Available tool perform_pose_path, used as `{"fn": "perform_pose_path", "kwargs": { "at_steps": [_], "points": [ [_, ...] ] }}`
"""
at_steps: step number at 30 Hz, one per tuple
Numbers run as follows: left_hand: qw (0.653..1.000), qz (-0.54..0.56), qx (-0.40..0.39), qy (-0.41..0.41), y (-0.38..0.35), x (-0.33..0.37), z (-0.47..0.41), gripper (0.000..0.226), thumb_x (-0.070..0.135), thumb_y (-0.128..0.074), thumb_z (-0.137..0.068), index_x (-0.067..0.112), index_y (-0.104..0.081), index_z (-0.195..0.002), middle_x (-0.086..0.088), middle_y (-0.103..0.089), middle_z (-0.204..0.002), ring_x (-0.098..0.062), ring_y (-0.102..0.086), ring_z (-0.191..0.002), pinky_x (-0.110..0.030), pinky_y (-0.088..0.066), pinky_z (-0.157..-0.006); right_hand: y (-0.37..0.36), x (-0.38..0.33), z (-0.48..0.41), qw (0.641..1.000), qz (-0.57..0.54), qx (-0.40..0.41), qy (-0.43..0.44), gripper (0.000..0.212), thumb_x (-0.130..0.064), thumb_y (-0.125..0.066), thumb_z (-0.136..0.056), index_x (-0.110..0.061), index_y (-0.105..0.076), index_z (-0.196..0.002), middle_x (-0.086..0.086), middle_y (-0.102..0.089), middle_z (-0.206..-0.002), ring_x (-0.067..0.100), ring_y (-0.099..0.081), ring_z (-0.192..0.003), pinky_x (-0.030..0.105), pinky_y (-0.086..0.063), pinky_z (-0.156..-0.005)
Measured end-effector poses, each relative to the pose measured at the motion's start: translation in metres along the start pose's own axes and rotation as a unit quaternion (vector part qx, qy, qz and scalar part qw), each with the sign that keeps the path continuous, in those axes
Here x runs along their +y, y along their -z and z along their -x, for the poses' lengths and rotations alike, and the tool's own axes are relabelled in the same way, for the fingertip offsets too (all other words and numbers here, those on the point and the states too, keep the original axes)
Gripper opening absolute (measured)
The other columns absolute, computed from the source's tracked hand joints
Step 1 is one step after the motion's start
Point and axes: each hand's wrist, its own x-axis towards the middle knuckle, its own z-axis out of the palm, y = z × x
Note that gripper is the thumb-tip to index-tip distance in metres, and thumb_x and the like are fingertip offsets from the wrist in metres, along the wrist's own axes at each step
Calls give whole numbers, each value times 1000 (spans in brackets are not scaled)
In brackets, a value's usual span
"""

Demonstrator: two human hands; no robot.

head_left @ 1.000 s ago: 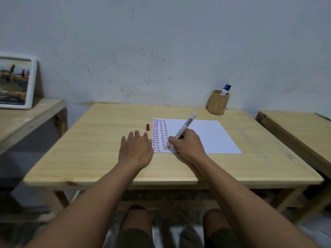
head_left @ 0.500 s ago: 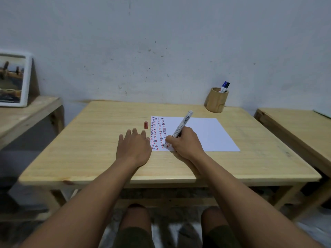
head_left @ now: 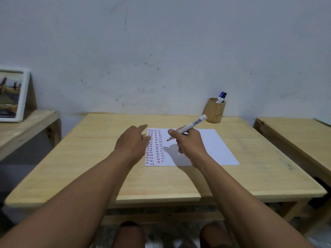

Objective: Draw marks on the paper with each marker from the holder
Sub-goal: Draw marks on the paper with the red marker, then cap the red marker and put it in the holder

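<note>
A white sheet of paper [head_left: 209,147] lies on the wooden table [head_left: 89,158], its left part covered in columns of short red and dark marks. My right hand [head_left: 189,142] grips an uncapped white marker [head_left: 194,124] with a red tip, held tilted just above the paper. My left hand [head_left: 131,142] hovers at the paper's left edge, fingers stretched forward. A bit of the red cap [head_left: 142,136] shows at those fingers; I cannot tell whether they grip it. A round wooden holder [head_left: 214,111] at the table's back right contains two markers [head_left: 221,97].
A lower wooden side table [head_left: 26,127] on the left carries a framed picture [head_left: 10,97] leaning on the wall. Another wooden bench [head_left: 295,138] stands to the right, separated by a narrow gap. My knees are under the table's front edge.
My right hand lifted the marker off the paper's bottom left and moved it up and away. My left hand rose from lying flat and reached forward to the red cap.
</note>
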Motion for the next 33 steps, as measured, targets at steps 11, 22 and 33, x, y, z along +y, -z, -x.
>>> {"fn": "perform_pose_path", "kwargs": {
  "at_steps": [11,22,33],
  "points": [
    [973,207,92,43,16,16,-13,8,16,-74,-89,15,-78,-96,0,-74,-90,-18,-67,-87,-24,-46,-74,2,-20,-13,987,-143,-3,-67,10,-13,-68,-92,-4,-66,-89,2,-52,-63,11,-46,-50,21,-44,-46],
    [886,462,8,51,43,72,-8,9,16,-68,-95,19,-76,-93,-2,-78,-101,-13,-63,-82,-28,-48,-70,8,-59,-8,958,-279,31,-53,11,-9,-59,-94,0,-63,-89,10,-57,-69,15,-54,-52,20,-53,-49],
    [888,459,-15,10,49,99,-1,13,21,-66,-97,21,-78,-91,0,-79,-96,-12,-64,-85,-29,-51,-75,21,-60,-9,950,-309,8,-45,17,-15,-69,-95,-4,-68,-83,6,-65,-67,12,-62,-54,19,-56,-50]
  ]
}}
